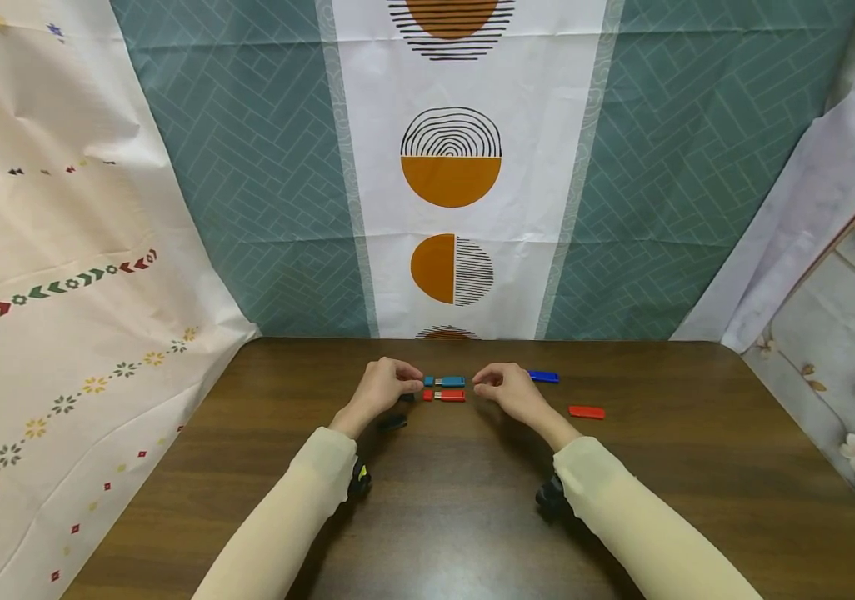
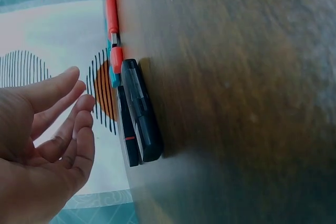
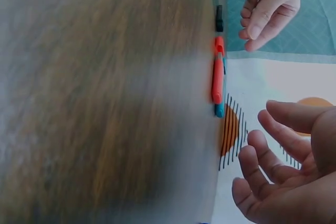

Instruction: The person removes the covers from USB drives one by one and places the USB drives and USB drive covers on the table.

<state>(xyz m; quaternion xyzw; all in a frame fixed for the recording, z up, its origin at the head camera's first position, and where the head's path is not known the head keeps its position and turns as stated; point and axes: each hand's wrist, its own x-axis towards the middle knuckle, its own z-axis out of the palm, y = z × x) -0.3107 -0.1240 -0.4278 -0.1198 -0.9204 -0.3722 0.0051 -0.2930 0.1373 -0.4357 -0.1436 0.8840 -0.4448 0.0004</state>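
A teal USB flash drive (image 1: pixel 448 382) and a red USB flash drive (image 1: pixel 447 396) lie side by side on the table, the red one nearer me. Silver metal shows between the two coloured parts of each. My left hand (image 1: pixel 384 387) hovers by their left ends, thumb and fingertips apart with nothing between them. To their right my right hand (image 1: pixel 510 388) is held above the table, its fingers loosely bent and holding nothing. Beneath the left hand are two black pieces, a larger one (image 2: pixel 142 111) and a slimmer one (image 2: pixel 127 127) with a thin red line.
Right of the right hand lie a blue stick-shaped piece (image 1: pixel 544 377), partly hidden by that hand, and a red one (image 1: pixel 587 412). The brown wooden table (image 1: pixel 442 517) ends at a patterned cloth (image 1: pixel 450 183) behind. Other cloths hang at both sides.
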